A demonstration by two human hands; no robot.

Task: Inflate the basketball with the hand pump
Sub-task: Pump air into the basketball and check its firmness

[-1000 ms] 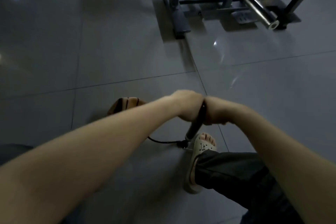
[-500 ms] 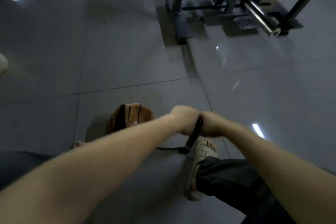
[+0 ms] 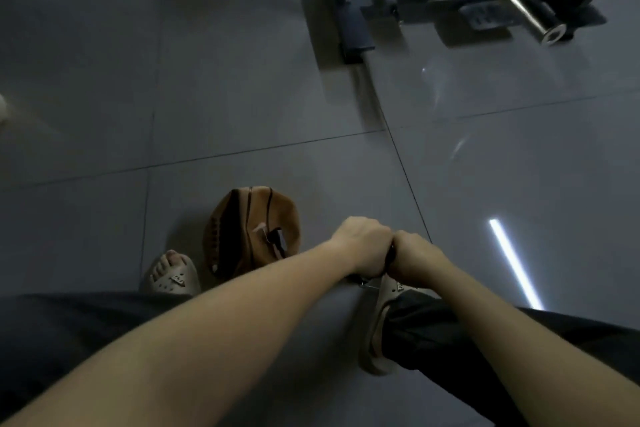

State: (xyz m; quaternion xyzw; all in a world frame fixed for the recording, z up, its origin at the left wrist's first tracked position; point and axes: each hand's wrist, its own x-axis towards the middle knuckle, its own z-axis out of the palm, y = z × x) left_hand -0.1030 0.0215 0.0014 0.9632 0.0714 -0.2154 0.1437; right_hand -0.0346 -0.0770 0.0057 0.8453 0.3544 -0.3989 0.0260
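Left hand [image 3: 362,246] fisted on pump handle [image 3: 390,256], right hand [image 3: 414,257] likewise, arms outstretched

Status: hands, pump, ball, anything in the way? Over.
Left hand and right hand both grip pump handle. Basketball on floor, dented, hose attached. Left foot beside ball, not blocking.

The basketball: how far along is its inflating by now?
Done: a black connector sits on the brown, dented basketball, so the pump looks attached. In hand: the left hand and right hand grip the black pump handle, low over the beige sandal. Left: the ball looks caved in, so much pumping remains.
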